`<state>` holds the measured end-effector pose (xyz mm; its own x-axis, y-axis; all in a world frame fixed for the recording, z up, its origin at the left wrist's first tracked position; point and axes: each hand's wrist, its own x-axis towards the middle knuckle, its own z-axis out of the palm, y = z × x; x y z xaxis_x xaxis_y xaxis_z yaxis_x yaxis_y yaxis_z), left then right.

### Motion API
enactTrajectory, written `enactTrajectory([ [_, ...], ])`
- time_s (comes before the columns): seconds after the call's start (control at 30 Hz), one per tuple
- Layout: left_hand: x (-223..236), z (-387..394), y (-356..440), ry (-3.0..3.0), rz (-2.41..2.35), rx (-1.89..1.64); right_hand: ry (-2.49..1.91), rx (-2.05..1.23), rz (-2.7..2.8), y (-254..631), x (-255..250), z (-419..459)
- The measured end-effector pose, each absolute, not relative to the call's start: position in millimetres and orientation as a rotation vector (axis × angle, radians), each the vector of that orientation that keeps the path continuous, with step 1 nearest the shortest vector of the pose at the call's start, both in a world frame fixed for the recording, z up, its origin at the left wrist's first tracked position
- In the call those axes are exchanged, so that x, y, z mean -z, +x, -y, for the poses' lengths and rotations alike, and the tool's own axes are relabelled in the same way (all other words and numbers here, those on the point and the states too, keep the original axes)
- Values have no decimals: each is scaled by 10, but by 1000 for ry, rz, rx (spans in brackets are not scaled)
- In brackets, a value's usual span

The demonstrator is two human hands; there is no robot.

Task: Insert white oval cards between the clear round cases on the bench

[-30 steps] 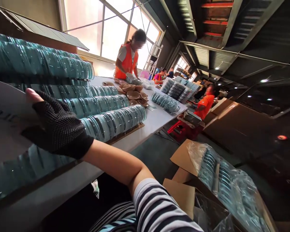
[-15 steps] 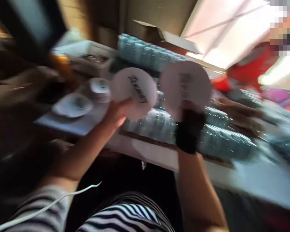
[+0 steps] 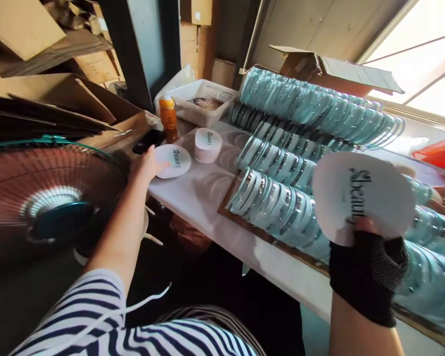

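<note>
My left hand [image 3: 148, 165] is at the table's left end, its thumb over a white rounded card [image 3: 176, 160] with dark "Sbeauty" lettering and its other fingers hidden at the edge. Just to the right stands a small stack of the same printed cards [image 3: 208, 143]. In a black fingerless glove, my right hand [image 3: 373, 257] grips another white printed card [image 3: 363, 190], thumb on its face. That card is held up in front of rows of clear, curved plastic pieces [image 3: 278, 202], covering part of them.
An orange bottle [image 3: 167, 112], a dark phone-like object [image 3: 148, 140] and a white plastic basket [image 3: 202, 118] are at the table's far left. A fan [image 3: 59, 207] stands close to my left arm. Behind the rows lies an open cardboard box [image 3: 341, 74].
My left hand has moved left, from the middle of the view to the card at the table's left end. My right hand still holds its card. The view has turned left and become sharper.
</note>
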<state>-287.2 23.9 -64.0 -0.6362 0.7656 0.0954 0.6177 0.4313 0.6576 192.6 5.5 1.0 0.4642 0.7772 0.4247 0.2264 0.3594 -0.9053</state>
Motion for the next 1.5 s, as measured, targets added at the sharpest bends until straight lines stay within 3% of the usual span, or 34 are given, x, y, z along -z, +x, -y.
enactTrajectory([
  [0.1, 610, -151, -2777, 1352, -2749, -808, -1386, -158, 1311, 2007, -102, 144],
  [0.17, 573, -204, -2569, 1619, -2713, -1012, -1566, 141, 1401, 2011, -165, 330],
  [0.3, 564, -530, -1754, 1989, -1643, -1486, -1805, 173, 1615, 1744, -218, 684],
  [0.37, 609, -699, -1283, 1828, -1145, -1386, -1783, -5, 1871, 1539, -187, 788],
  [0.47, 693, -852, -762, 1479, -880, -1252, -1771, -149, 2132, 1261, -104, 777],
  [0.7, 565, -732, -470, 902, -936, -1294, -1967, -264, 2236, 702, 60, 192],
  [0.83, 422, -630, -463, 893, -1152, -1290, -1769, -265, 2161, 728, 195, 91],
  [1.1, 572, -745, -448, 911, -1044, -1247, -1630, -254, 2057, 829, 286, 41],
  [1.5, 537, -784, -355, 858, -984, -1327, -1837, -233, 2267, 727, 128, -275],
])
